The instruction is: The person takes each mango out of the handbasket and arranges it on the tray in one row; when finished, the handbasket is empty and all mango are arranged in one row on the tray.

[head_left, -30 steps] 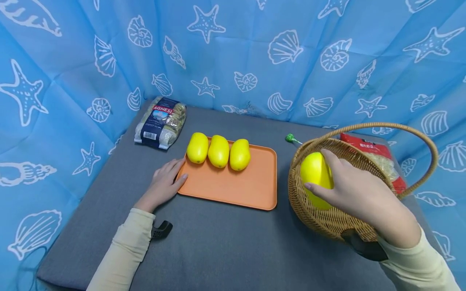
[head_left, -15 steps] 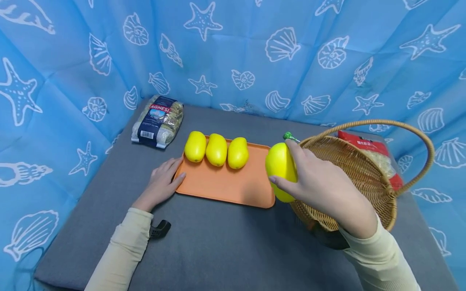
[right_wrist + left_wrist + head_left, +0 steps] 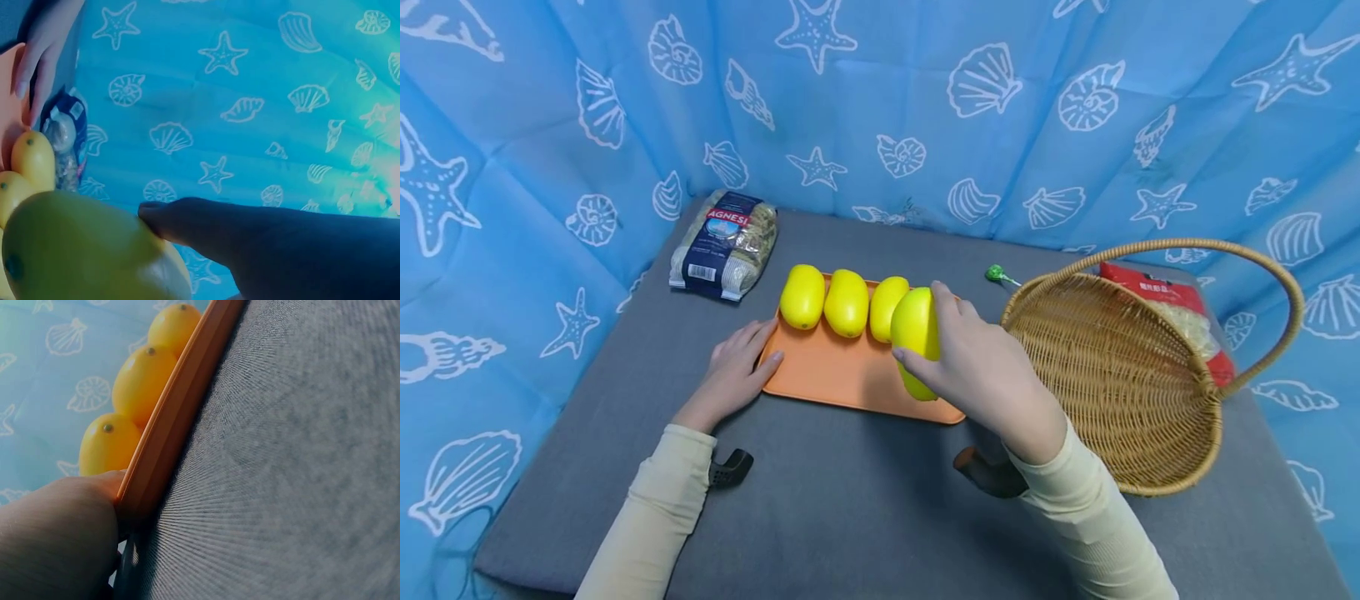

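Observation:
My right hand (image 3: 981, 367) grips a yellow mango (image 3: 916, 337) and holds it over the right part of the orange tray (image 3: 827, 371). Three more mangoes stand in a row along the tray's far side: one at the left (image 3: 802, 297), one in the middle (image 3: 846, 303) and one at the right (image 3: 886, 307), partly hidden by the held one. At the tray's left edge rests my left hand (image 3: 730, 371), its thumb over the rim and its fingers relaxed. In the right wrist view, my thumb presses the side of the held mango (image 3: 87, 250).
A wicker basket (image 3: 1120, 375) with a tall handle stands right of the tray. Behind it lies a red packet (image 3: 1157, 292). Near the basket's rim is a green lollipop (image 3: 996, 273). An Agnesi pasta bag (image 3: 722, 246) lies at the back left, before a blue curtain (image 3: 865, 100).
My right hand has lifted the mango out of the basket and carried it left over the tray. My left hand has stayed at the tray's edge.

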`<control>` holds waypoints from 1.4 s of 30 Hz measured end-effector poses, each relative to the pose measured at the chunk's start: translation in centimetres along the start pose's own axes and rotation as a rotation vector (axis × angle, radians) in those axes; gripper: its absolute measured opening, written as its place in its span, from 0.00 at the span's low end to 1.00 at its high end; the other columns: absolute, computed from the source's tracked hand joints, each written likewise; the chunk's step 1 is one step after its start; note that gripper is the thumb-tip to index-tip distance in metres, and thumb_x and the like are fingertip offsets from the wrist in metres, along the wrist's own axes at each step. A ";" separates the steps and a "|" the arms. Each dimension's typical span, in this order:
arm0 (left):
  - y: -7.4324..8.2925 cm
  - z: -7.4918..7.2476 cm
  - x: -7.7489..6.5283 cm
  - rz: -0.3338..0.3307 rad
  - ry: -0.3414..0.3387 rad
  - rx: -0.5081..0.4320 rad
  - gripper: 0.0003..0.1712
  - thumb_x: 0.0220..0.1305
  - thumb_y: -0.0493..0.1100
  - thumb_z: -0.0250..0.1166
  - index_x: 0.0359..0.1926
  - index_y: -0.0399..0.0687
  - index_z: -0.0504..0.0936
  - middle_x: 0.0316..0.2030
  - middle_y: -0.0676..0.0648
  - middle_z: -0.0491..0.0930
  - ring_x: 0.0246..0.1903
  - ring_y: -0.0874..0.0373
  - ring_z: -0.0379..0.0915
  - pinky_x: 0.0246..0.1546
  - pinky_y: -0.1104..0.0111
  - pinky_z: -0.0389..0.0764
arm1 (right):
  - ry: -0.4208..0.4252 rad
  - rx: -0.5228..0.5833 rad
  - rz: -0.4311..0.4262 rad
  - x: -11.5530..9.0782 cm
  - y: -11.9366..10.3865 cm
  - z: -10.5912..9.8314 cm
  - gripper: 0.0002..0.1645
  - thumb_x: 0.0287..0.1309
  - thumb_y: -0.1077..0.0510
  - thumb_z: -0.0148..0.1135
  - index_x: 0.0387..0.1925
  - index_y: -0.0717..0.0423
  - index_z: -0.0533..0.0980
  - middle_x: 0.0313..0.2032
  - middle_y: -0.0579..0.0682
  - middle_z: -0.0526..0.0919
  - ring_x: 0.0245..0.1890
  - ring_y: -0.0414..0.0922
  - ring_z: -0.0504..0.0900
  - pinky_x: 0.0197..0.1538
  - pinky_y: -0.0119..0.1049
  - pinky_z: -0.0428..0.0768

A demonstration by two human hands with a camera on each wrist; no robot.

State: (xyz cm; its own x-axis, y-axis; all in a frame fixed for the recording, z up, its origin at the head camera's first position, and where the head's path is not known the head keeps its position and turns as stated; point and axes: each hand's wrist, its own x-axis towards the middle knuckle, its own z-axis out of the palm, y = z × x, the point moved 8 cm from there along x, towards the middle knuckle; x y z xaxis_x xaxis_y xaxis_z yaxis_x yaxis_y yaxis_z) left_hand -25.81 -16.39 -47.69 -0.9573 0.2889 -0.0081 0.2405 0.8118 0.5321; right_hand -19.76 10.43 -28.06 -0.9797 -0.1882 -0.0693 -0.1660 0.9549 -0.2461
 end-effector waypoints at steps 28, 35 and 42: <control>0.1 -0.1 0.1 0.006 0.002 0.000 0.37 0.72 0.60 0.47 0.75 0.52 0.52 0.72 0.42 0.56 0.71 0.43 0.46 0.65 0.44 0.48 | 0.090 -0.006 0.260 5.3 3.6 3.7 0.54 0.61 0.34 0.51 0.73 0.64 0.46 0.53 0.69 0.72 0.37 0.62 0.79 0.46 0.58 0.74; 0.1 -0.2 0.0 0.004 0.014 0.007 0.36 0.72 0.59 0.48 0.75 0.51 0.53 0.71 0.41 0.56 0.71 0.43 0.46 0.65 0.44 0.49 | 0.108 0.007 0.321 5.8 4.3 4.2 0.53 0.62 0.35 0.51 0.72 0.65 0.45 0.53 0.69 0.72 0.37 0.62 0.80 0.48 0.59 0.74; 0.0 -0.1 0.1 -0.012 0.005 0.008 0.36 0.72 0.59 0.47 0.75 0.51 0.53 0.72 0.41 0.55 0.71 0.42 0.45 0.65 0.44 0.48 | 0.105 0.027 0.367 6.3 5.1 5.2 0.49 0.65 0.39 0.51 0.71 0.67 0.46 0.52 0.71 0.72 0.41 0.64 0.79 0.48 0.59 0.75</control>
State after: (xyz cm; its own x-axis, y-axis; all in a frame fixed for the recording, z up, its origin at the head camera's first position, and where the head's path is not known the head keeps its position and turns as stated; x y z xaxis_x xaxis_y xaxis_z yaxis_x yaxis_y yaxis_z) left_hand -25.88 -16.47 -47.59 -0.9610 0.2764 -0.0100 0.2301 0.8190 0.5256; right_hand -26.23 12.97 -34.75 -0.9799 0.1908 -0.0581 0.1993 0.9478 -0.2487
